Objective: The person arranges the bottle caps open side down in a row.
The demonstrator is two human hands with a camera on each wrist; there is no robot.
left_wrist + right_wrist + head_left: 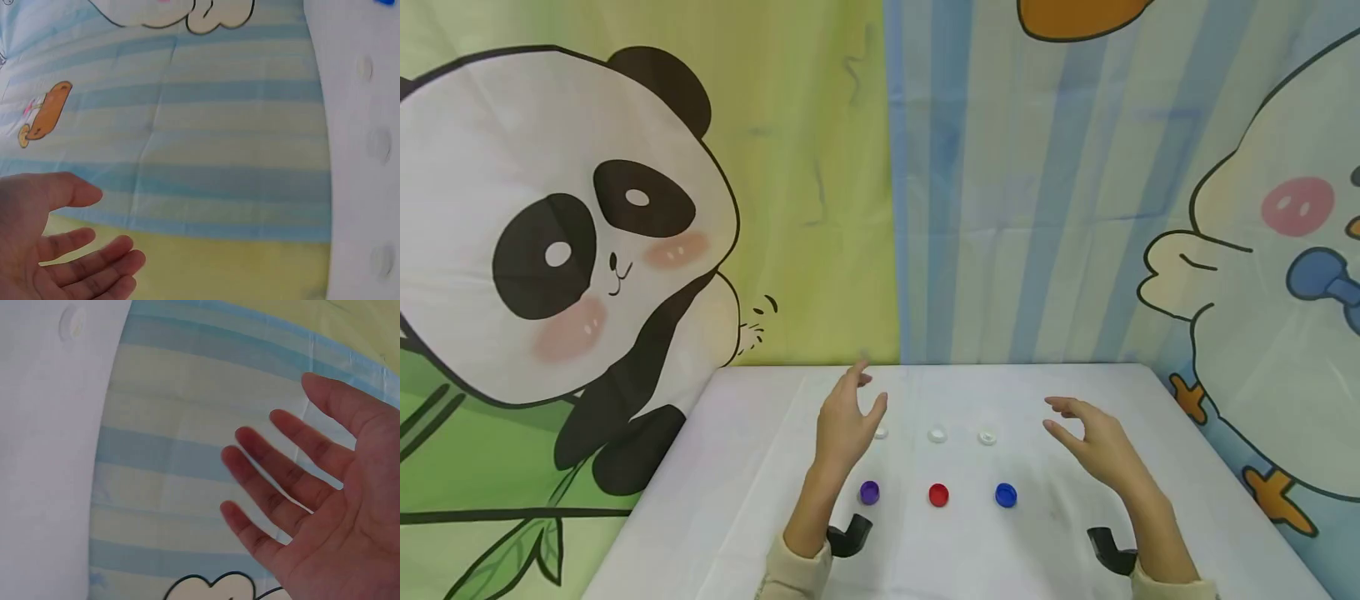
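My left hand (842,421) is raised over the left part of the white table (760,500), thumb spread from the fingers and holding nothing. In the head view it partly covers the leftmost white round piece (882,433). Two more white round pieces, one in the middle (936,434) and one on the right (987,437), lie in the same back row. Nearer the front are a purple cap-like piece (869,492), a red one (938,495) and a blue one (1006,495). My right hand (1101,442) hovers right of both rows, fingers spread and palm bare.
Behind the table hangs a cloth printed with a panda (647,250), blue stripes and a white cartoon figure (1262,333). Black curved brackets, a left one (850,536) and a right one (1111,552), stick out at my wrists.
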